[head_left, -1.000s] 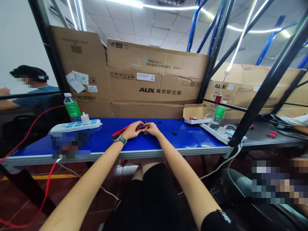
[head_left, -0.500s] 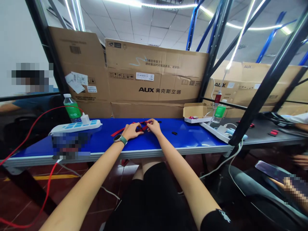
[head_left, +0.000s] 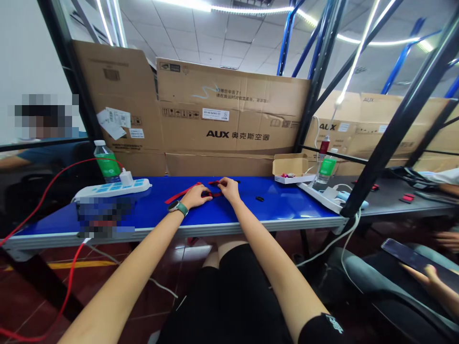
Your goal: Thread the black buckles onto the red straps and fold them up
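A narrow red strap (head_left: 176, 196) lies on the blue tabletop and runs under my left hand toward my right. My left hand (head_left: 195, 196), with a watch on its wrist, is closed with thumb and fingers curved around the strap beside a small dark piece. To its right, my right hand (head_left: 229, 189) pinches the strap's other part from above; the fingertips hide much of it. Between the hands a short stretch of red and black shows. A small black oval piece (head_left: 259, 198) rests on the table, apart from my right hand.
Left on the blue table (head_left: 287, 209) are a white power strip (head_left: 111, 189) and a green-labelled bottle (head_left: 107, 162). An open cardboard box (head_left: 291, 167) and another power strip (head_left: 322, 199) stand right. Cardboard panels (head_left: 229, 124) rise behind. A person at right holds a phone (head_left: 412, 260).
My hands have spread slightly apart, and more of the red and black stretch shows between them. The strap's left part has shifted a little.
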### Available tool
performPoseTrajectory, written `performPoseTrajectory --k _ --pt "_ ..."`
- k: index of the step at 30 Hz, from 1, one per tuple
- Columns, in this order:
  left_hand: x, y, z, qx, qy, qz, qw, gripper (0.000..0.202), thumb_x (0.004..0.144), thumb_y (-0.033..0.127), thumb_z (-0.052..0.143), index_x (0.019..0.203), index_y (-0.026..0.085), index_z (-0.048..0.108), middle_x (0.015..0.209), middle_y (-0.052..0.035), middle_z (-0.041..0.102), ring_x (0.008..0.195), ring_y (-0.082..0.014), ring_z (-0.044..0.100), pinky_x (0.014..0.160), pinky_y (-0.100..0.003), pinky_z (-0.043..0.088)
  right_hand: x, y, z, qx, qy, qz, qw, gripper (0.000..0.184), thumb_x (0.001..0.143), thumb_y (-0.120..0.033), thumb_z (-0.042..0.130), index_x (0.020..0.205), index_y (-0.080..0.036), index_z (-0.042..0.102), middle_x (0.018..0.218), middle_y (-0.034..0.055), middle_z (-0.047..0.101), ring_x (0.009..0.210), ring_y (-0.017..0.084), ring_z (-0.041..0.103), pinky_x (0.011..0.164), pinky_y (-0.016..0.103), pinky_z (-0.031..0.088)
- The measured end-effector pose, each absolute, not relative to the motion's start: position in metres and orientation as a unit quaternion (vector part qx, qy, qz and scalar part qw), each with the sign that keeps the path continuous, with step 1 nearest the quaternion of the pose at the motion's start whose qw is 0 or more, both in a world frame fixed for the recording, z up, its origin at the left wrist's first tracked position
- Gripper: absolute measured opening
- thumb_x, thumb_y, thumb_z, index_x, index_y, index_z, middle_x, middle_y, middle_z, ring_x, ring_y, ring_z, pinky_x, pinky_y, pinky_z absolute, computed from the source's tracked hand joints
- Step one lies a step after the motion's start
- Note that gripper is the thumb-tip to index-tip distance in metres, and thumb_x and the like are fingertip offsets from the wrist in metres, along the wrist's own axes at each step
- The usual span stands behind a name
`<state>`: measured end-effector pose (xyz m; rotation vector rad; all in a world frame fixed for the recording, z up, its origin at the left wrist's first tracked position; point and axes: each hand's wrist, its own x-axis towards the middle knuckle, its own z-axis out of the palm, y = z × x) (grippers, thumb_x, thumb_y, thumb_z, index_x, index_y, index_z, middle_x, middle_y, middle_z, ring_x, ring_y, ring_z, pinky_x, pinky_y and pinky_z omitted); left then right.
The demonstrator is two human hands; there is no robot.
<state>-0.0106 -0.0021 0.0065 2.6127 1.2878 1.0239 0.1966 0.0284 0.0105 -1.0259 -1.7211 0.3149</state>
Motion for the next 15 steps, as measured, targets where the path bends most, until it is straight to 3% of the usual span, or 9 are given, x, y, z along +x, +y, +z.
performPoseTrajectory --k 4,9,15 --pt "-0.01 -0.002 0.011 0.808 0.455 0.37 0.061 0.028 0.081 0.037 0.069 0.102 0.021 0.079 0.101 -0.0082 0.078 0.095 -0.0265 0.071 0.094 -0.037 0.053 0.194 0.025 0.01 -0.377 -0.778 0.088 0.495 0.014 0.083 -0.012 0.06 0.086 -0.022 0.069 0.091 0.0026 0.077 0.085 0.018 0.071 0.081 0.027 0.053" --pt "-0.017 0.003 0.015 0.732 0.491 0.46 0.112 0.036 0.085 0.044 0.064 0.106 0.018 0.079 0.109 -0.0096 0.078 0.106 -0.0289 0.071 0.097 -0.038 0.052 0.19 0.02 0.012 -0.334 -0.807 0.052 0.484 0.014 0.087 -0.014 0.058 0.092 -0.02 0.07 0.087 0.003 0.074 0.08 0.017 0.068 0.08 0.026 0.051" --pt "-0.021 0.009 0.011 0.718 0.462 0.496 0.16 0.047 0.08 0.057 0.069 0.104 0.018 0.081 0.108 -0.0106 0.078 0.106 -0.0328 0.072 0.1 -0.043 0.052 0.184 0.015 0.016 -0.303 -0.813 0.119 0.484 0.012 0.086 -0.021 0.063 0.093 -0.022 0.072 0.094 0.0028 0.075 0.085 0.016 0.069 0.082 0.025 0.052"
